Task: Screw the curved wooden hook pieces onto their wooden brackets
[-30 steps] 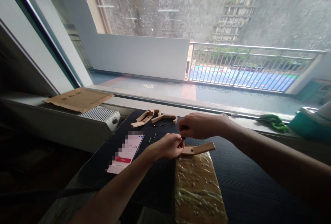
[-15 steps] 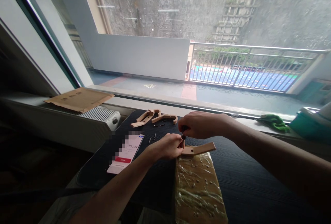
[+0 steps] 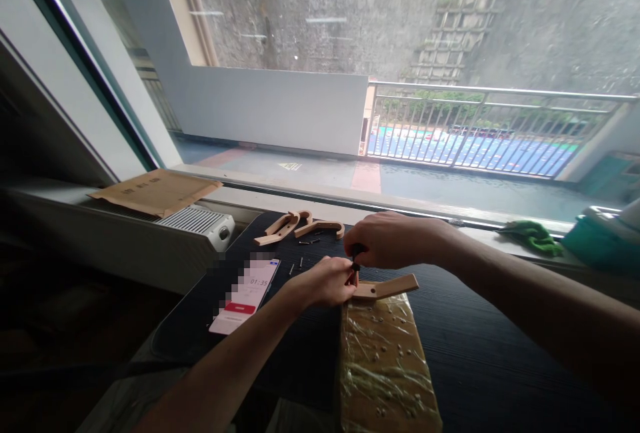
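A light wooden hook (image 3: pixel 395 285) lies across the far end of a tape-wrapped cardboard box (image 3: pixel 385 366), with a dark hole in its flat part. My left hand (image 3: pixel 330 281) is closed on the hook's near-left end, its fingertips pinched close to the tool's lower end. Above it, my right hand (image 3: pixel 383 239) wraps round the dark handle of a screwdriver (image 3: pixel 356 265), held upright over the wood. The screwdriver's tip and any screw under it are hidden by my left fingers. The box top is dotted with small holes.
More wooden hooks (image 3: pixel 320 227) lie at the table's far edge, with several loose screws (image 3: pixel 301 263) near them. A phone (image 3: pixel 245 299) showing a timer rests on the dark table (image 3: pixel 480 353). Beyond are a brown envelope (image 3: pixel 155 193), a green cloth (image 3: pixel 533 238) and the window.
Both hands keep their places on the hook and screwdriver. The phone's timer has gone from 01:34 to 01:35, and the view has shifted very slightly.
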A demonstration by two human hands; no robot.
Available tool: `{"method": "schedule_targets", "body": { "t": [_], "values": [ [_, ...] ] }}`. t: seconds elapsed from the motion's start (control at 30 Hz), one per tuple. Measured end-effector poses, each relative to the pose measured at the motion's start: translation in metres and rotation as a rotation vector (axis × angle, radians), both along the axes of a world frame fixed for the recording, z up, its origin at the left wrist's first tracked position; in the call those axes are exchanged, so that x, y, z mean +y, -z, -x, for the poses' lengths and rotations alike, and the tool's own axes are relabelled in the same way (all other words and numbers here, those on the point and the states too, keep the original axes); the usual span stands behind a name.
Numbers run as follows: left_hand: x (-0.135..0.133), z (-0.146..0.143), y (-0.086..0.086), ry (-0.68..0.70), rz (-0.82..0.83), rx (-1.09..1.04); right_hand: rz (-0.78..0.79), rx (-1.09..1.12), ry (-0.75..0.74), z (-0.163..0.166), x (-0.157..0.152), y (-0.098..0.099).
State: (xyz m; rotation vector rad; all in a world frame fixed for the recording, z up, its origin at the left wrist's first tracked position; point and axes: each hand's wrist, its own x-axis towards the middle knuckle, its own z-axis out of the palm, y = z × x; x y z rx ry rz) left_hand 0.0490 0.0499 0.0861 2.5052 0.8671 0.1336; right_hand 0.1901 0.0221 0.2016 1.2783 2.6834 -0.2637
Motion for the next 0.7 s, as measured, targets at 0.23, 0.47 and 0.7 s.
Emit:
{"method": "schedule_targets", "body": {
  "t": [0.23,0.47,0.7],
  "values": [
    [0.003,-0.001,0.008,-0.007,-0.024,0.031,-0.005,-0.072,0.008,0.003,-0.001,0.005],
    [0.004,0.001,0.005,0.024,0.065,-0.022,-0.056,-0.068,0.082,0.001,-0.004,0.012],
    [-0.002,0.025,0.003,-0.05,0.267,-0.285,-0.044,-0.027,0.099,-0.006,-0.008,0.012]
  ]
}}
